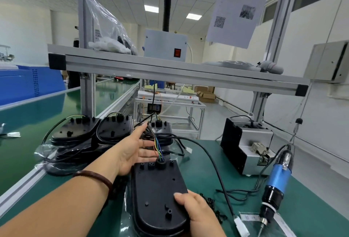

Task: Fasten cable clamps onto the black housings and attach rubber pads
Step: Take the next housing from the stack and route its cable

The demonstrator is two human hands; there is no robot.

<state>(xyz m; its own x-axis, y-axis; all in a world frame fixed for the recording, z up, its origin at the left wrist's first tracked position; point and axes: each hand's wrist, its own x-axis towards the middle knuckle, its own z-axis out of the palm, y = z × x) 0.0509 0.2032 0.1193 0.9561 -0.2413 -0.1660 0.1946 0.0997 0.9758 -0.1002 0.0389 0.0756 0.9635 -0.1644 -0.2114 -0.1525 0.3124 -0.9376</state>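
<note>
Holding a housing near the tabletop's front edge

One black housing (158, 195) lies underside up on the green tabletop (207, 163), close to its near edge. The right hand (198, 214) grips the housing's near right rim, thumb on top, the other fingers hidden beneath. The left hand (132, 151) is spread flat just beyond the housing's far end, fingers straight, holding nothing, beside the coloured wires (158, 148) rising from it. Three more housings (115, 129) crowd the far left with tangled cables, against an aluminium rail (22, 185) that bounds the tabletop; beyond it runs a green conveyor belt (37, 119). The right side lies more open, crossed by a black cable (215, 163); small black parts (212, 205) sit just beside the right hand. A blue screwdriver (277, 178) hangs at the right edge, a grey-and-black machine (247, 148) behind it. An aluminium shelf (170, 66) spans overhead.
</note>
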